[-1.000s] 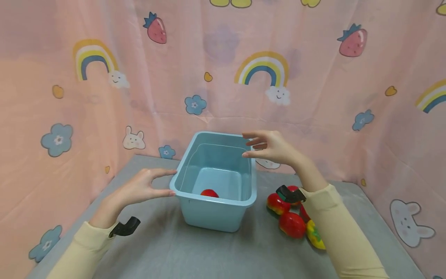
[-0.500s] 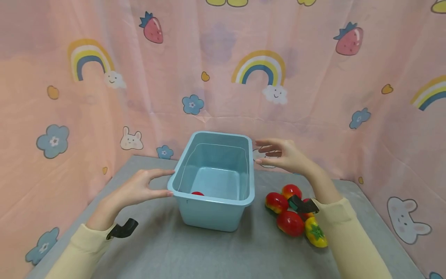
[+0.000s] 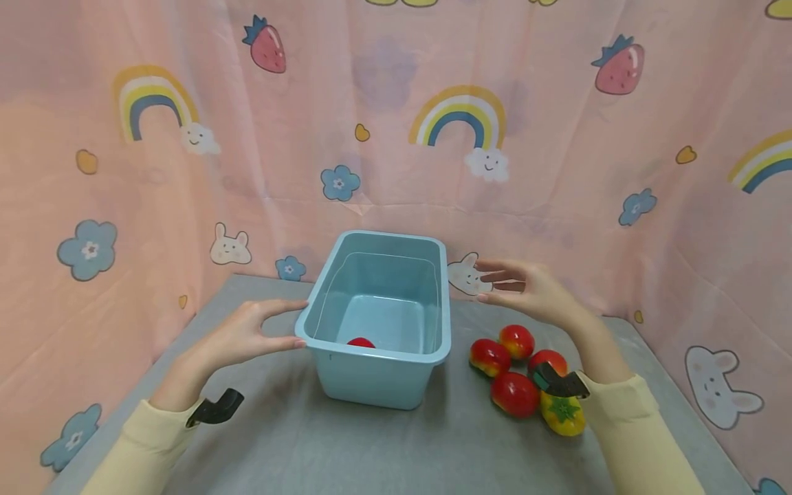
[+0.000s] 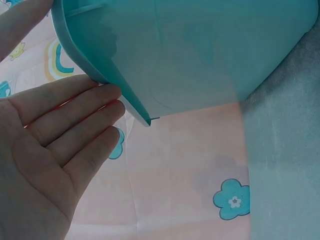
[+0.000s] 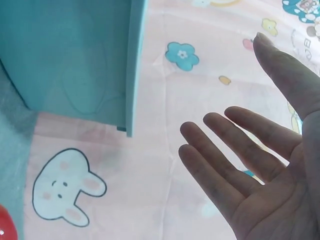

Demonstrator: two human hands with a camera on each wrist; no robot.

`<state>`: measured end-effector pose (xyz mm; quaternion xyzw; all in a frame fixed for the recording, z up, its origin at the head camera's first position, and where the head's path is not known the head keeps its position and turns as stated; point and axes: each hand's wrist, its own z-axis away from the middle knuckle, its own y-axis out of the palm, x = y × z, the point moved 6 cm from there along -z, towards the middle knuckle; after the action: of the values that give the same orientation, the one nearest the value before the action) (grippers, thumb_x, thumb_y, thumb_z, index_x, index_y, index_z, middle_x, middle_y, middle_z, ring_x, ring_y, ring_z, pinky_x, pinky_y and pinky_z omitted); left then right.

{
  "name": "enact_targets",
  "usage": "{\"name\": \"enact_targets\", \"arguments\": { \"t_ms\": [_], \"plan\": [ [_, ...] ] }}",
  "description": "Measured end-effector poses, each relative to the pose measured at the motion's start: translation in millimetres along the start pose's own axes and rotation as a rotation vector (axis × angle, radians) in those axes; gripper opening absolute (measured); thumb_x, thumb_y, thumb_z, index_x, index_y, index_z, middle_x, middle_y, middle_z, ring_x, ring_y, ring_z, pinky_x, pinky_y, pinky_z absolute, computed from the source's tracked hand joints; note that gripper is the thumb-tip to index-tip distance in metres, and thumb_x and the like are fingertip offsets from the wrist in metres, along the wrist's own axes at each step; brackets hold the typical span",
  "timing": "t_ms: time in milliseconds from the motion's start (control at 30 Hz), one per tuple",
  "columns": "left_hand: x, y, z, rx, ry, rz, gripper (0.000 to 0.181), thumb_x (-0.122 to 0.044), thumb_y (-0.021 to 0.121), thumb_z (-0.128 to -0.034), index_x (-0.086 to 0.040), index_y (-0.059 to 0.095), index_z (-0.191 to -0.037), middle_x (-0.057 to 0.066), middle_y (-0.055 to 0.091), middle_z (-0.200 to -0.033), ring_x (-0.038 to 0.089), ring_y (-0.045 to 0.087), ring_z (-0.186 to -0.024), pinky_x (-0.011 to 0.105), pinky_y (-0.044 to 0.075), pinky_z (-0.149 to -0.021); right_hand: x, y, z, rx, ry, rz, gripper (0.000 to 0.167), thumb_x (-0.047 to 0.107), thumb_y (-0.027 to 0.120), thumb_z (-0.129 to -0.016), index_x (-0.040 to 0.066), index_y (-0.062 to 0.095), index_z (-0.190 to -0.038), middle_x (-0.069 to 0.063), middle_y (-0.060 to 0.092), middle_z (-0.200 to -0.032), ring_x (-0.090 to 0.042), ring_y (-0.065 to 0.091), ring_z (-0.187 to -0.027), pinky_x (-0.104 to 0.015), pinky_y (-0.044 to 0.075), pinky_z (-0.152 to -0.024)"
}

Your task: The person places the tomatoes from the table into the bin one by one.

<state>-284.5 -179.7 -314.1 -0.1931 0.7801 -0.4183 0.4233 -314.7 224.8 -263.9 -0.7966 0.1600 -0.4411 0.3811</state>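
A light-blue plastic tub (image 3: 379, 375) stands on the grey tabletop, and part of a red round thing (image 3: 361, 342) shows inside near its front wall. My left hand (image 3: 238, 335) is at the tub's left rim. Its fingers are nearly straight in the left wrist view, their tips touching the rim (image 4: 82, 62). To the right of the tub, my right hand (image 3: 526, 292) hangs in the air with fingers spread and nothing in it. Below it lie several glossy red fruits (image 3: 515, 394) with yellowish patches, beside a yellow fruit (image 3: 563, 414) with a green star-shaped top.
A pink curtain (image 3: 396, 165) printed with rainbows, flowers and rabbits hangs behind the table and along both sides. The grey tabletop (image 3: 371, 454) extends in front of the tub. Each wrist bears a small black camera (image 3: 216, 407).
My right hand has moved from above the tub's right rim out to the right and slightly down. The red thing in the tub has shifted a little. My left hand stays at the rim.
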Motion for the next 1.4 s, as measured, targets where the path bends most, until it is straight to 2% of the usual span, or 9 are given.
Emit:
{"name": "enact_targets", "arguments": {
  "t_ms": [367,567,667,833,1000,1133,1300,1400],
  "plan": [
    [0.0,0.7,0.2,0.001,0.0,0.009,0.066,-0.05,0.072,-0.0782,-0.015,0.057,-0.132,0.0,0.059,-0.132,0.024,0.053,-0.125,0.049,0.047,-0.1,-18,-6,24.7,-0.029,0.065,0.035,0.054,0.026,0.07,-0.086,0.011,0.053,-0.135,-0.014,0.059,-0.13,-0.033,0.061,-0.113,-0.04,0.056,-0.086],
    [0.6,0.2,0.4,0.001,0.0,0.007,0.067,-0.051,0.072,-0.0785,-0.015,0.057,-0.133,-0.001,0.059,-0.133,0.023,0.052,-0.126,0.05,0.046,-0.1,-29,-9,38.5,-0.029,0.07,0.04,0.051,0.024,0.067,-0.089,0.009,0.052,-0.135,-0.013,0.059,-0.13,-0.033,0.061,-0.112,-0.021,0.055,-0.083],
    [0.8,0.1,0.5,0.002,0.001,0.01,0.066,-0.051,0.072,-0.0787,-0.015,0.056,-0.133,-0.001,0.059,-0.133,0.023,0.052,-0.126,0.05,0.046,-0.1,-32,-10,44.4,-0.033,0.077,0.042,0.05,0.023,0.067,-0.089,0.009,0.052,-0.134,-0.014,0.059,-0.13,-0.029,0.062,-0.11,-0.017,0.053,-0.083],
    [0.8,0.4,1.0,0.005,0.002,0.014,0.066,-0.051,0.071,-0.0788,-0.016,0.056,-0.133,-0.001,0.058,-0.133,0.023,0.052,-0.126,0.049,0.046,-0.1,-37,-10,54.1,-0.031,0.106,0.025,0.049,0.023,0.066,-0.09,0.008,0.052,-0.134,-0.015,0.059,-0.129,-0.025,0.063,-0.108,-0.016,0.053,-0.082],
    [1.0,1.1,0.8,0.004,0.004,0.007,0.066,-0.051,0.071,-0.0792,-0.016,0.056,-0.133,-0.002,0.058,-0.133,0.023,0.053,-0.126,0.049,0.047,-0.099,-45,-10,66.1,-0.03,0.139,0.02,0.048,0.023,0.066,-0.09,0.006,0.052,-0.133,-0.016,0.06,-0.128,-0.032,0.062,-0.109,-0.017,0.054,-0.08],
    [1.5,1.3,1.2,0.003,0.002,0.012,0.066,-0.051,0.071,-0.0791,-0.016,0.056,-0.133,-0.002,0.058,-0.133,0.023,0.052,-0.126,0.049,0.047,-0.1,-54,-11,75.8,-0.042,0.143,0.043,0.046,0.023,0.066,-0.09,0.006,0.055,-0.13,-0.015,0.062,-0.125,-0.031,0.064,-0.106,-0.017,0.054,-0.079],
    [2.1,1.3,1.7,0.002,0.001,0.008,0.066,-0.052,0.071,-0.0793,-0.017,0.056,-0.133,-0.002,0.058,-0.133,0.023,0.052,-0.126,0.048,0.047,-0.1,-63,-12,87.1,-0.073,0.113,0.068,0.041,0.018,0.069,-0.088,0.005,0.059,-0.125,-0.016,0.063,-0.12,-0.019,0.068,-0.1,-0.012,0.052,-0.079],
    [2.7,1.4,1.9,0.003,-0.004,0.006,0.066,-0.053,0.07,-0.0792,-0.018,0.056,-0.133,-0.003,0.058,-0.133,0.022,0.052,-0.126,0.048,0.047,-0.1,-69,-11,94.3,-0.07,0.131,0.074,0.041,0.019,0.069,-0.088,0.006,0.059,-0.126,-0.015,0.064,-0.12,-0.008,0.066,-0.1,-0.011,0.051,-0.079]
  ]
}}
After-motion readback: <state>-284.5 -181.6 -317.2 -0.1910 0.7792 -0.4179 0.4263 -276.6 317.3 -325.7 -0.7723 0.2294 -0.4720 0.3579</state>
